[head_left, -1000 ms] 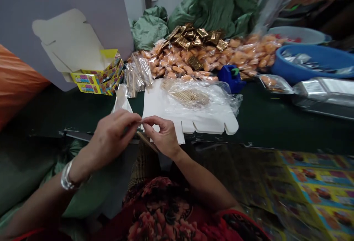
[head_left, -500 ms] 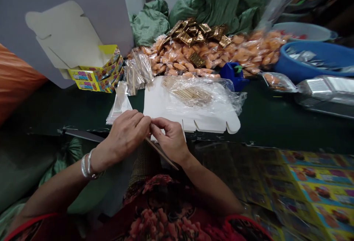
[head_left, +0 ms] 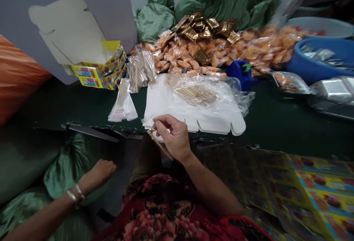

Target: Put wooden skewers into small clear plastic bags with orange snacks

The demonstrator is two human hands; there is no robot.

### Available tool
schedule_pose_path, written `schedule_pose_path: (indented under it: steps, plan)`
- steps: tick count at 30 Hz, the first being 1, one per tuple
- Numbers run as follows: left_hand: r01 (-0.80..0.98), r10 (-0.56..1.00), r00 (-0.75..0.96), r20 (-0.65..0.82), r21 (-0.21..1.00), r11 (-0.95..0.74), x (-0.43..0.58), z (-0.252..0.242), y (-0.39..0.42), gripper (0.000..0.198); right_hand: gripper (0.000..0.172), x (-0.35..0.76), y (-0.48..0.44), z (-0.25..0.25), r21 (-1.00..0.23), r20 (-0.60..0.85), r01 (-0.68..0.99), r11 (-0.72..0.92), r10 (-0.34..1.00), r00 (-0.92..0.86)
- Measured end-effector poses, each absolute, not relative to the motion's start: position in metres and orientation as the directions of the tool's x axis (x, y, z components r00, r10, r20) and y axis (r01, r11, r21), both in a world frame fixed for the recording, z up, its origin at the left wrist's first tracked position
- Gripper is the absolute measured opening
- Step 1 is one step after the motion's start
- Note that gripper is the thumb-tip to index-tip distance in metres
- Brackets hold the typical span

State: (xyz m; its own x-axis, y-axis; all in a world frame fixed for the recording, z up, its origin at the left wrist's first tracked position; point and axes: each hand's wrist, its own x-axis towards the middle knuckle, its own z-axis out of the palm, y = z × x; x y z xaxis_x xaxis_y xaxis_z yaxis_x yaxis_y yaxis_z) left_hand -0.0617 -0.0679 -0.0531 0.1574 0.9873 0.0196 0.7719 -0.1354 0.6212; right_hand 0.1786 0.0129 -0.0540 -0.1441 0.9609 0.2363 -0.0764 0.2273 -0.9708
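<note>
My right hand (head_left: pixel 173 134) is over the near edge of a flat white cardboard box blank (head_left: pixel 166 102). Its thumb and forefinger pinch a thin clear plastic sleeve (head_left: pixel 149 120). A thin wooden strip (head_left: pixel 158 145) slants just below that hand, with its upper end near the palm. My left hand (head_left: pixel 101 171), wearing silver bangles, hangs low to the left above a green sack, its fingers curled out of sight. A small stack of clear plastic bags (head_left: pixel 123 105) lies on the dark green table between both hands and the yellow boxes.
On the blank lies a clear bag of wooden toothpicks (head_left: pixel 195 95). Behind are printed yellow boxes (head_left: pixel 98 72), orange snacks in clear packets (head_left: pixel 221 52), gold foil sachets (head_left: pixel 203 30), a blue tape dispenser (head_left: pixel 242 75) and a blue basin (head_left: pixel 318 60). Printed sheets (head_left: pixel 312 193) lie lower right.
My hands have come apart. The left hand has dropped down and left, off the table edge, while the right hand keeps the clear sleeve pinched. The whole view has shifted slightly.
</note>
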Motion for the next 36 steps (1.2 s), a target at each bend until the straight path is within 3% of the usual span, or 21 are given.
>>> schedule_pose_path:
  steps: [2, 5, 7, 10, 14, 20, 22, 25, 27, 29, 33, 36]
  plan:
    - [0.739, 0.961, 0.278, 0.010, 0.636, -0.221, -0.050, -0.057, -0.070, 0.024, 0.014, 0.176, 0.014, -0.055, -0.965, 0.259, 0.001, 0.262, 0.955, -0.145]
    - [0.658, 0.912, 0.305, 0.274, 0.632, -0.410, -0.026, -0.029, -0.054, 0.016, 0.017, 0.173, 0.013, -0.053, -0.937, 0.314, 0.112, 0.330, 0.939, -0.141]
    - [0.677, 0.838, 0.244, 0.489, 0.533, -0.507, -0.009, -0.007, -0.034, 0.012, 0.016, 0.172, 0.011, -0.052, -0.913, 0.358, 0.152, 0.378, 0.923, -0.142]
    - [0.715, 0.741, 0.292, 0.605, 0.376, -0.589, 0.009, 0.006, -0.007, 0.012, 0.015, 0.173, 0.008, -0.051, -0.880, 0.418, 0.175, 0.442, 0.895, -0.156]
    - [0.703, 0.718, 0.340, 0.608, 0.342, -0.623, 0.016, -0.004, 0.007, 0.008, 0.023, 0.175, 0.004, -0.052, -0.863, 0.449, 0.165, 0.478, 0.874, -0.185]
    - [0.673, 0.692, 0.441, 0.572, 0.299, -0.676, 0.021, -0.004, 0.004, 0.010, 0.020, 0.179, -0.002, -0.048, -0.886, 0.417, 0.136, 0.444, 0.889, -0.188]
    - [0.693, 0.713, 0.406, 0.572, 0.316, -0.648, 0.021, -0.002, 0.003, 0.012, 0.019, 0.180, -0.004, -0.046, -0.892, 0.406, 0.125, 0.434, 0.892, -0.198]
    - [0.693, 0.792, 0.118, 0.599, 0.521, -0.498, 0.009, 0.002, -0.003, 0.011, 0.017, 0.183, -0.004, -0.048, -0.909, 0.382, 0.106, 0.403, 0.907, -0.177]
    - [0.619, 0.844, -0.078, 0.531, 0.690, -0.376, -0.005, 0.004, -0.014, 0.008, 0.017, 0.183, -0.003, -0.051, -0.922, 0.359, 0.093, 0.375, 0.921, -0.154]
    - [0.596, 0.891, -0.080, 0.447, 0.738, -0.317, -0.016, 0.005, -0.028, 0.006, 0.016, 0.182, -0.002, -0.053, -0.929, 0.348, 0.081, 0.362, 0.926, -0.148]
    - [0.718, 0.847, 0.209, 0.489, 0.511, -0.473, -0.009, 0.003, -0.045, 0.014, 0.014, 0.174, -0.003, -0.053, -0.917, 0.367, 0.094, 0.388, 0.912, -0.182]
    - [0.752, 0.761, 0.327, 0.561, 0.334, -0.569, 0.006, 0.002, -0.036, 0.016, 0.014, 0.172, -0.005, -0.050, -0.881, 0.421, 0.131, 0.454, 0.880, -0.222]
